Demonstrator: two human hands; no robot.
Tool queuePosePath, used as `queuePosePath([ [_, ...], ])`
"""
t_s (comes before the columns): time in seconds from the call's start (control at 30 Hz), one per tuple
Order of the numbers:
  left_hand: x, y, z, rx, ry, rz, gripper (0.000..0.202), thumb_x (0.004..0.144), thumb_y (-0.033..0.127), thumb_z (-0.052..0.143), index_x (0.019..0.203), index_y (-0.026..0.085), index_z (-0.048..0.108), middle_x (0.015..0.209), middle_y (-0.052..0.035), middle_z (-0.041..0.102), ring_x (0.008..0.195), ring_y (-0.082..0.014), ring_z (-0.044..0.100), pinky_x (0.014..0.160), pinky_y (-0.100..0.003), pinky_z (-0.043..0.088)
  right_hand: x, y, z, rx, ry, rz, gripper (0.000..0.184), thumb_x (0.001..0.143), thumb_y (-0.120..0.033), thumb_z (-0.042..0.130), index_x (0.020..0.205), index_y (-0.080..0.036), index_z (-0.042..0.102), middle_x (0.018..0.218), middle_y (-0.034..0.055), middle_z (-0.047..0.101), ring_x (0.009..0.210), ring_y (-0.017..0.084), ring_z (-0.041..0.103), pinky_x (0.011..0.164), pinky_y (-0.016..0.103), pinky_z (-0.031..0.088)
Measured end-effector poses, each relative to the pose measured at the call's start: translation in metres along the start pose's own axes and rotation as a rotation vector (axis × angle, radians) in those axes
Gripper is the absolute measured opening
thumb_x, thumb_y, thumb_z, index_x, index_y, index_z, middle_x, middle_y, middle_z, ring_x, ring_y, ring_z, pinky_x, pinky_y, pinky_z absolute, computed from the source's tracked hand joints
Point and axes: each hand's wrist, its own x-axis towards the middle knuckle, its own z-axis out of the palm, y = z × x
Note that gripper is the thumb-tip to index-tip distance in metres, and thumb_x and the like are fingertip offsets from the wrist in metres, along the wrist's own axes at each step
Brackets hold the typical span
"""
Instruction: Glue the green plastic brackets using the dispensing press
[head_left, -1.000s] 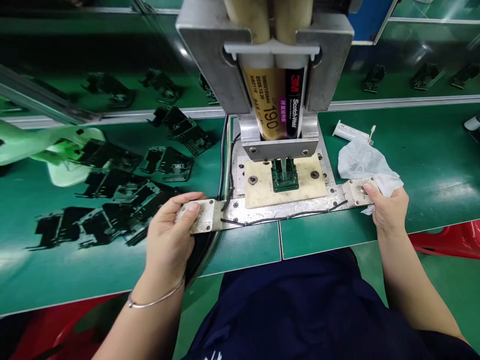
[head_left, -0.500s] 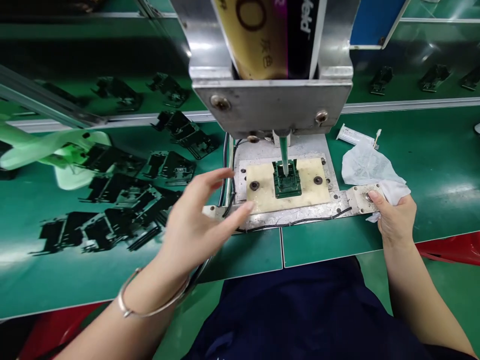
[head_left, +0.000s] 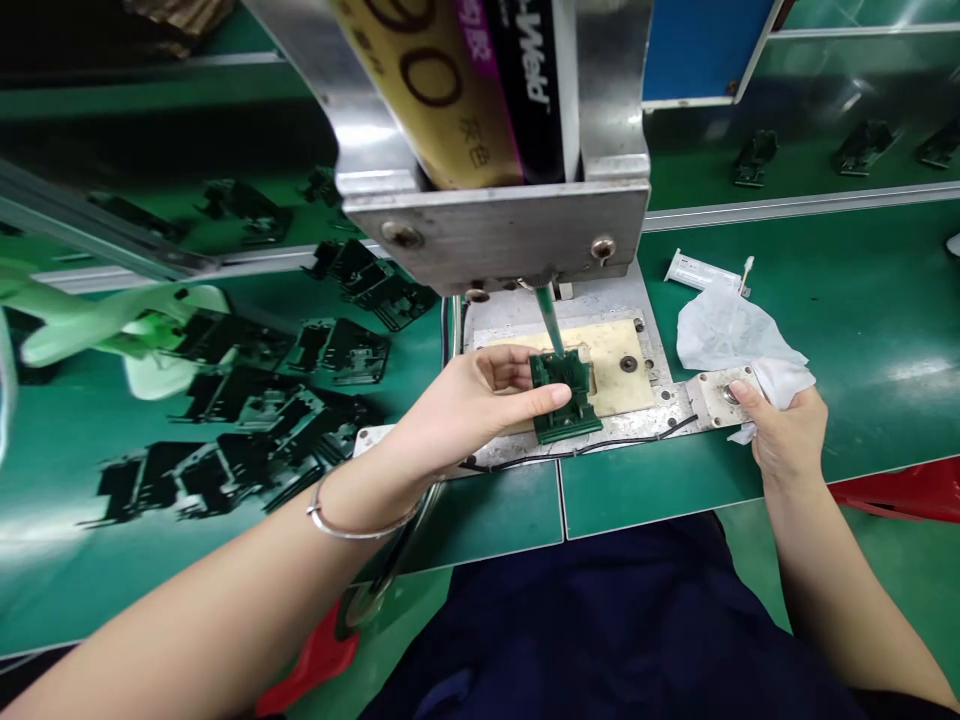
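Note:
My left hand (head_left: pixel 491 400) grips a dark green plastic housing (head_left: pixel 566 400) between thumb and fingers. The part sits tilted over the cream fixture block (head_left: pixel 619 375), partly out of its recess. Just above it is the thin green dispensing needle (head_left: pixel 549 318) of a glue dispenser holding a gold and black cartridge (head_left: pixel 450 90); whether the tip touches the part, I cannot tell. My right hand (head_left: pixel 787 430) is closed on a crumpled white tissue (head_left: pixel 780 382) at the end of the metal base, its thumb on a round button (head_left: pixel 731 393).
Several dark green housings (head_left: pixel 225 465) lie on the green table at left, beside a light green fan-like object (head_left: pixel 90 340). At right are a white syringe-like tube (head_left: pixel 705 270), a cotton swab (head_left: pixel 746 268) and a spread white tissue (head_left: pixel 724 328). Black cable (head_left: pixel 585 452) runs along the base.
My left hand has moved right to the fixture and taken hold of the housing, which is now lifted and shifted toward me. My right hand keeps its place at the button.

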Motion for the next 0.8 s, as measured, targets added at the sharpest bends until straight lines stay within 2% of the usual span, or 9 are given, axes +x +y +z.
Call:
queuePosePath([
  [0.1,-0.013,-0.002,0.001,-0.059,-0.106,-0.221,0.047,0.056,0.048,0.094,0.075,0.016,0.067,0.074,-0.0018,0.062,0.069,-0.0161,0.061,0.062,-0.027,0.052,-0.01,-0.006,-0.009,-0.182,0.126,-0.087,0.048,0.065,-0.052,0.089,0.091,-0.015,0.072,0.088,0.0059,0.072,0.087,0.027,0.07,0.082,0.044,0.059],
  [0.17,-0.026,-0.009,0.005,-0.102,-0.127,-0.21,0.045,0.057,0.046,0.094,0.077,0.017,0.068,0.079,-0.0031,0.064,0.074,-0.0169,0.062,0.063,-0.026,0.053,-0.026,-0.014,-0.021,-0.325,0.159,-0.175,0.039,0.074,-0.053,0.083,0.085,-0.016,0.073,0.079,0.0046,0.071,0.078,0.026,0.07,0.076,0.041,0.059],
  [0.23,-0.043,-0.02,0.013,-0.136,-0.089,-0.039,0.045,0.058,0.036,0.095,0.094,0.022,0.072,0.093,-0.0044,0.069,0.089,-0.0204,0.067,0.069,-0.026,0.056,-0.047,-0.028,-0.032,-0.392,0.001,-0.314,0.028,0.083,-0.047,0.077,0.089,-0.019,0.075,0.079,0.0041,0.072,0.072,0.024,0.07,0.069,0.037,0.059],
  [0.37,-0.075,-0.037,0.029,-0.046,-0.067,0.463,0.06,0.069,0.017,0.091,0.121,0.035,0.067,0.115,-0.0029,0.067,0.109,-0.0208,0.066,0.079,-0.023,0.059,-0.088,-0.068,-0.035,-0.34,-0.523,-0.72,0.011,0.091,-0.031,0.069,0.091,-0.021,0.073,0.075,0.0018,0.069,0.059,0.016,0.064,0.056,0.029,0.052],
  [0.43,-0.085,-0.041,0.035,0.046,-0.084,0.669,0.066,0.071,0.015,0.09,0.128,0.035,0.064,0.119,-0.0038,0.066,0.114,-0.0215,0.064,0.091,-0.027,0.059,-0.101,-0.086,-0.027,-0.301,-0.707,-0.831,0.014,0.095,-0.025,0.064,0.083,-0.018,0.068,0.067,0.0001,0.06,0.051,0.012,0.053,0.049,0.027,0.042],
  [0.5,-0.09,-0.04,0.038,0.121,-0.1,0.805,0.067,0.072,0.015,0.09,0.131,0.03,0.062,0.119,-0.0059,0.066,0.116,-0.0231,0.063,0.1,-0.032,0.057,-0.107,-0.099,-0.017,-0.283,-0.823,-0.876,0.023,0.097,-0.021,0.058,0.075,-0.017,0.063,0.063,-0.0014,0.051,0.048,0.011,0.045,0.047,0.027,0.034],
  [0.57,-0.092,-0.037,0.04,0.172,-0.106,0.888,0.066,0.073,0.017,0.09,0.132,0.026,0.061,0.116,-0.0073,0.068,0.114,-0.0238,0.065,0.101,-0.035,0.057,-0.11,-0.104,-0.008,-0.296,-0.85,-0.945,0.029,0.097,-0.017,0.052,0.068,-0.018,0.058,0.061,-0.0009,0.048,0.05,0.012,0.042,0.048,0.029,0.03],
  [0.67,-0.094,-0.033,0.042,0.219,-0.09,0.977,0.064,0.074,0.017,0.089,0.131,0.022,0.06,0.112,-0.0084,0.071,0.109,-0.0245,0.068,0.096,-0.036,0.06,-0.111,-0.104,-0.002,-0.333,-0.809,-1.052,0.035,0.094,-0.011,0.044,0.061,-0.019,0.052,0.061,0.0008,0.047,0.053,0.014,0.041,0.05,0.031,0.026],
  [0.8,-0.097,-0.034,0.041,0.24,-0.038,1.028,0.066,0.072,0.017,0.09,0.131,0.021,0.06,0.107,-0.009,0.072,0.104,-0.0261,0.069,0.091,-0.039,0.063,-0.109,-0.101,-0.002,-0.33,-0.721,-1.07,0.038,0.095,-0.01,0.041,0.059,-0.02,0.048,0.061,0.0011,0.043,0.055,0.015,0.036,0.052,0.034,0.022],
])
